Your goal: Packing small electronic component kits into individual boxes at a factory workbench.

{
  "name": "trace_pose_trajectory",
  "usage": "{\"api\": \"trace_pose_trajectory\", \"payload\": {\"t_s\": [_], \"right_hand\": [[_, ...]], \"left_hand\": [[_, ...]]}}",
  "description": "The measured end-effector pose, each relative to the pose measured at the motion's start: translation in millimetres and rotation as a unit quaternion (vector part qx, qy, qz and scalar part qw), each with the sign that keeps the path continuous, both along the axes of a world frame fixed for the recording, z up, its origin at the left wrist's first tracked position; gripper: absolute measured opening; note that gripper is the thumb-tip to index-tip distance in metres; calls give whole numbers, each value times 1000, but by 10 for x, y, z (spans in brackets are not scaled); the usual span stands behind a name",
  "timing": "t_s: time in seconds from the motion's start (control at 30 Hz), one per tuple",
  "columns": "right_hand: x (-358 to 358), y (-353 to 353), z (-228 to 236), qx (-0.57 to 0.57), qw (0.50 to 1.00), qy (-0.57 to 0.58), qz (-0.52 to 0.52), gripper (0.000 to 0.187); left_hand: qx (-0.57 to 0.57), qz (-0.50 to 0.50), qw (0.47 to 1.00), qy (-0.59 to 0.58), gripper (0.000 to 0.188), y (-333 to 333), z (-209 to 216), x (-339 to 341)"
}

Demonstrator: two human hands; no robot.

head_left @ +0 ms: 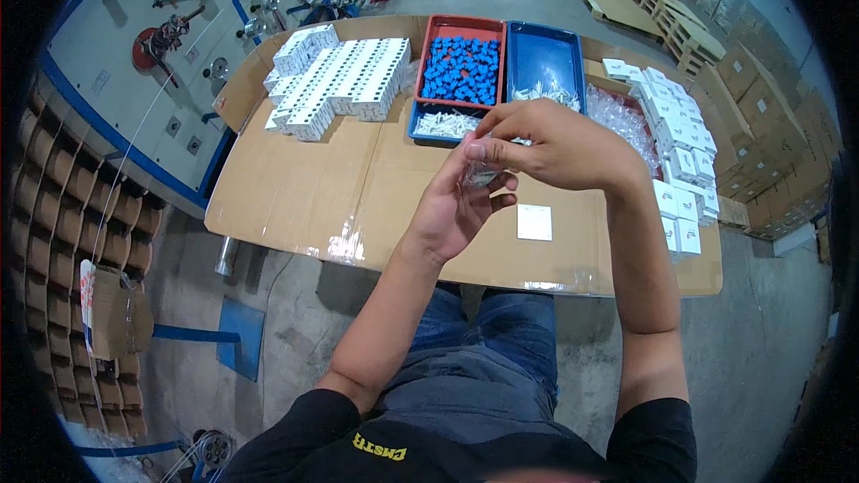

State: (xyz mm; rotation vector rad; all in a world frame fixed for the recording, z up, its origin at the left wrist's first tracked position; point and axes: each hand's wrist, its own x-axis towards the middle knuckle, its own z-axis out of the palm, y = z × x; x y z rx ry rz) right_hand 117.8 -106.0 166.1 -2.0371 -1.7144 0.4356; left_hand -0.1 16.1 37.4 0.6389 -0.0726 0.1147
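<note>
Above the middle of the cardboard-covered table, my two hands meet around a small clear plastic bag (481, 175). My left hand (455, 206) has its fingers curled about the bag from below. Over it, my right hand (555, 145) pinches at the bag's upper edge, thumb against fingers. What the bag contains is too small to make out. Behind my hands stand a red tray (502, 54) of small blue pieces (461, 70) and a blue tray (543, 54) with white pieces (550, 93). A smaller blue tray (417, 135) of white pieces (447, 123) sits nearer, partly hidden by my left fingers.
A flat white square card (534, 223) lies on the cardboard-covered table (304, 188). White boxes (344, 80) are stacked at the far left, more white boxes (684, 161) at the right beside clear plastic bags (620, 125). A machine panel (125, 63) stands left; cartons (761, 125) and pallets (667, 22) stand right.
</note>
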Motion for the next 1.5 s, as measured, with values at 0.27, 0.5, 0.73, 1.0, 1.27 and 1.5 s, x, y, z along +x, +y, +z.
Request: {"api": "trace_pose_trajectory", "payload": {"t_s": [0.27, 0.5, 0.73, 1.0, 1.27, 1.5], "right_hand": [[-14, 25, 34, -56, 997, 40, 41, 44], [48, 23, -53, -54, 993, 102, -10, 44], [122, -19, -173, -30, 992, 122, -11, 43], [355, -15, -388, 53, 980, 188, 30, 40], [600, 76, -979, 207, 945, 254, -18, 40], [1014, -73, -2236, 70, 941, 296, -146, 33]], "left_hand": [[-71, -75, 992, -66, 51, 23, -59, 16], [-146, -124, 977, -90, 47, -81, -97, 106], [-157, -125, 978, -63, 50, -102, -153, 124], [-164, -124, 978, -29, 52, -25, -200, 200], [-135, -134, 982, -18, 61, 101, -625, 236], [-188, -127, 968, 108, 57, 96, -1756, -89]]}}
